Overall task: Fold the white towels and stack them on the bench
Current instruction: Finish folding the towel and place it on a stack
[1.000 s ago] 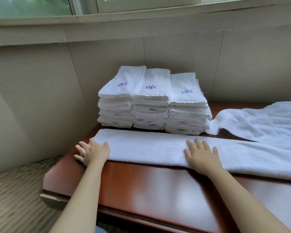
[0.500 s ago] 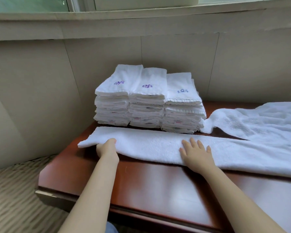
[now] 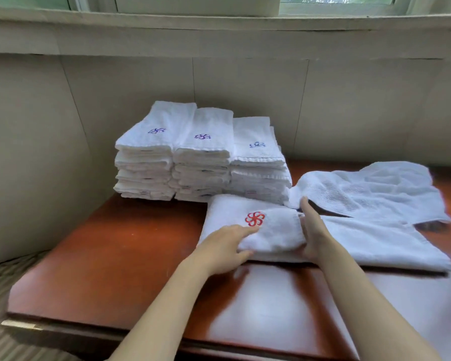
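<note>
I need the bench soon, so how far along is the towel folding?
Done: three stacks of folded towels stand side by side at the back of the bench. In hand: the left hand and right hand are folding the red-logo towel, part still unfolded. Left: a loose towel behind it.

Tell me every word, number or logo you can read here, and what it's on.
No words or numbers can be read.
Towel being folded: a red embroidered pinwheel flower, no letters.
Left stack and middle stack: a purple flower emblem on each top towel.
Right stack: a blue emblem, too blurred to make out.
Small tags on the stacks' front edges: too small to read.
</note>
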`<state>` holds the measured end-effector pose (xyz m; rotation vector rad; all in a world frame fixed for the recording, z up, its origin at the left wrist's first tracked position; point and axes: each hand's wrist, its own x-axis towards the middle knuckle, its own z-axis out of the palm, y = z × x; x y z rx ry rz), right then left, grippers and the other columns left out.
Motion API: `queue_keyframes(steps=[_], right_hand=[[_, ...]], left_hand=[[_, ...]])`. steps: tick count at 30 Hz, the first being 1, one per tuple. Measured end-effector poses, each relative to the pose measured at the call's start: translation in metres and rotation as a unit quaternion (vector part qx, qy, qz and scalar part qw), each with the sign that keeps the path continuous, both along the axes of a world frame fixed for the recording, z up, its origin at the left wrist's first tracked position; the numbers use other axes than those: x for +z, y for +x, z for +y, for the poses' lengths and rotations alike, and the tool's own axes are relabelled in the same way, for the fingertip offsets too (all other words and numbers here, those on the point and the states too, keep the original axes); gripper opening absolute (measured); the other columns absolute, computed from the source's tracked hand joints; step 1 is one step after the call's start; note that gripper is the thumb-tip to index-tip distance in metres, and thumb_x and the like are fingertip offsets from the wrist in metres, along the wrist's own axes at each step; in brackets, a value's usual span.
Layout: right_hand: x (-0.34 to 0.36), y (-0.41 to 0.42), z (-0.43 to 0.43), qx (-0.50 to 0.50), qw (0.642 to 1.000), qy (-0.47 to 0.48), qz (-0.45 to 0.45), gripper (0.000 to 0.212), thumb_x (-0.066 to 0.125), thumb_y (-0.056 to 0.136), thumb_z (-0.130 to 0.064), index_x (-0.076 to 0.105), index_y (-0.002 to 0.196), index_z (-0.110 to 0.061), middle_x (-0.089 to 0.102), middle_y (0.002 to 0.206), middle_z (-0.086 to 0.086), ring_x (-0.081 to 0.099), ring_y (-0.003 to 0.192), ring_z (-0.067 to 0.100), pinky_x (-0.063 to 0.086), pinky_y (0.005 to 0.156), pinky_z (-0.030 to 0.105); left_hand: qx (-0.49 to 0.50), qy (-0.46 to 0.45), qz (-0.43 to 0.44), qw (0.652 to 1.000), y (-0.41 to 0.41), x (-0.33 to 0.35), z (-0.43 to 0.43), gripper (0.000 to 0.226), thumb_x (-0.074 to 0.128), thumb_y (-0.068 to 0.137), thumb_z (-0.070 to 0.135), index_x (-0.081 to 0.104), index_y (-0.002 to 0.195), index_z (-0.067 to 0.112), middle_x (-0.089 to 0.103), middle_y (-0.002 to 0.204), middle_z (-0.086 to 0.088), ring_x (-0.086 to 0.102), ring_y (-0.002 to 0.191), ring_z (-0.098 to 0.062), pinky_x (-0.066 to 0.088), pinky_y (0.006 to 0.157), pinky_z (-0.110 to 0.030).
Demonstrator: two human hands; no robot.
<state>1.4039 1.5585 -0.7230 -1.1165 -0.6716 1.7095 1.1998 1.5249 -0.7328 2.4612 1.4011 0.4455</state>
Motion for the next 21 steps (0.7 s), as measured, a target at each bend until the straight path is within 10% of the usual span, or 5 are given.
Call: queue_keyframes(steps=[7, 14, 21], right_hand=[[-0.010, -0.003, -0.002, -0.066, 0.989, 0.030, -0.129, 0.023, 0.051, 0.087, 0.012, 0.058, 0.108, 0.006, 0.066, 0.073, 0.017, 0.065, 0.052, 0.024, 0.055, 0.046, 0.037], [-0.004, 0.008, 0.004, -0.080, 0.955, 0.085, -0.272, 0.034, 0.040, 0.083, 0.019, 0.061, 0.105, 0.004, 0.057, 0.078, 0.011, 0.055, 0.070, 0.024, 0.046, 0.062, 0.031], [-0.007, 0.045, 0.008, -0.145, 0.910, 0.081, -0.381, 0.006, 0.056, 0.080, 0.004, 0.060, 0.085, 0.005, 0.057, 0.078, 0.013, 0.056, 0.076, 0.025, 0.046, 0.070, 0.037]], left_hand=[[0.079, 0.092, -0.038, 0.992, -0.014, 0.007, 0.006, 0.036, 0.052, 0.095, 0.031, 0.055, 0.130, 0.026, 0.052, 0.135, 0.009, 0.043, 0.126, -0.012, 0.030, 0.105, -0.024], [0.312, -0.109, -0.185, 0.926, -0.031, -0.001, 0.026, 0.056, 0.044, 0.096, 0.041, 0.034, 0.143, 0.014, 0.054, 0.126, -0.008, 0.050, 0.121, -0.027, 0.039, 0.095, -0.035], [0.305, -0.185, -0.325, 0.876, -0.020, -0.005, 0.030, 0.037, 0.054, 0.089, 0.049, 0.051, 0.113, 0.022, 0.060, 0.106, 0.005, 0.060, 0.089, -0.012, 0.053, 0.069, -0.029]])
